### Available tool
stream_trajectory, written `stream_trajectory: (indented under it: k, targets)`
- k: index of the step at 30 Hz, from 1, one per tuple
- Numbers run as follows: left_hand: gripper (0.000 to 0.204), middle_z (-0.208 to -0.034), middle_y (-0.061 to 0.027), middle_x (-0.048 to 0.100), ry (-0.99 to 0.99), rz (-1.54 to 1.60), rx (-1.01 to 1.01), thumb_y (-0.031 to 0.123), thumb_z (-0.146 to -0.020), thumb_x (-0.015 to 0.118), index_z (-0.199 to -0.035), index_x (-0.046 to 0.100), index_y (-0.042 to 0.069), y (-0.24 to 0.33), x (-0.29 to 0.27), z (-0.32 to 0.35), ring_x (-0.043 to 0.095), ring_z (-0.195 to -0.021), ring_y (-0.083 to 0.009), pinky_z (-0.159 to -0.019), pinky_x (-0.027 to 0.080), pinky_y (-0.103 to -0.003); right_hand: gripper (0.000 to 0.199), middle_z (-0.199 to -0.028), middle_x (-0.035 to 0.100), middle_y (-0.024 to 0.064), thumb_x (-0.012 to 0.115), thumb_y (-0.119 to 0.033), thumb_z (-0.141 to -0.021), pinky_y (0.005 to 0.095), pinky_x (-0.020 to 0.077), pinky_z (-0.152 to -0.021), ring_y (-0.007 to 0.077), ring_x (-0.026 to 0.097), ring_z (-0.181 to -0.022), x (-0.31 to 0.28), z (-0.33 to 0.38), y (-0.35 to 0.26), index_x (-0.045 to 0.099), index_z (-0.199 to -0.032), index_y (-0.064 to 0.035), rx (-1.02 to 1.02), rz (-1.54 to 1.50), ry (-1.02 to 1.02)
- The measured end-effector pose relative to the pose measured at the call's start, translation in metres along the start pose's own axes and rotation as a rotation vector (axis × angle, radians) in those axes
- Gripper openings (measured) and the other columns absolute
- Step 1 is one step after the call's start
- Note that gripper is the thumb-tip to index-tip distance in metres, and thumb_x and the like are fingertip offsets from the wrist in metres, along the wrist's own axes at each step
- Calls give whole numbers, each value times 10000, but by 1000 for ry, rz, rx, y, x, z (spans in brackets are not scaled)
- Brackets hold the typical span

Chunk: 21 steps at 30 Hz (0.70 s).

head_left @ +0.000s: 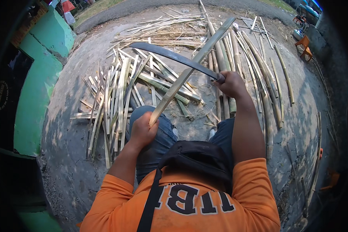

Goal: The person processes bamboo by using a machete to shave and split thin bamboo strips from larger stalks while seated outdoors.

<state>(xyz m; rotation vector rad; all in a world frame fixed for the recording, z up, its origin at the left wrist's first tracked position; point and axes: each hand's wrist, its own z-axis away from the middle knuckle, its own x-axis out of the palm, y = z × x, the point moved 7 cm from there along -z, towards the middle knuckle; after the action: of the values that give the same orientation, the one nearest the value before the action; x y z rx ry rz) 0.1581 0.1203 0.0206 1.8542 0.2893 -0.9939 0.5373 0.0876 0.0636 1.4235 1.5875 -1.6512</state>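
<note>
My left hand (142, 129) grips the near end of a long bamboo strip (193, 65) that slants up and away to the right. My right hand (231, 84) holds the handle of a long curved dark blade (170, 55), which lies across the strip about at its middle. I sit with both knees in blue jeans (158, 139) below the strip. A black bag (197, 156) hangs at my chest over an orange shirt.
Split bamboo slats (116, 100) lie heaped on the concrete ground to my left and ahead. Longer bamboo poles (259, 77) lie to the right. A green wall (38, 85) stands at the left. An orange chair (305, 46) is at the far right.
</note>
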Motion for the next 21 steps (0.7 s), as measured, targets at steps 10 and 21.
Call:
stream_trajectory:
  k: [10, 21]
  targets:
    - [217, -880, -248, 706, -4, -18, -15, 228, -924, 708, -1017, 652, 40, -4, 2, -2, 688, -874, -485, -748, 537, -541, 246, -929, 767, 171, 786, -315, -888, 483, 578, -832, 378, 741, -921, 5, 6, 2, 791, -1060, -138, 40, -142, 0]
    - [222, -874, -253, 707, -42, -16, -52, 227, -917, 716, -1020, 655, 41, -7, 2, -2, 695, -885, -483, -758, 537, -532, 209, -918, 763, 168, 773, -333, -891, 492, 579, -809, 385, 736, -918, 2, -6, 29, 779, -991, -150, 135, -112, 89]
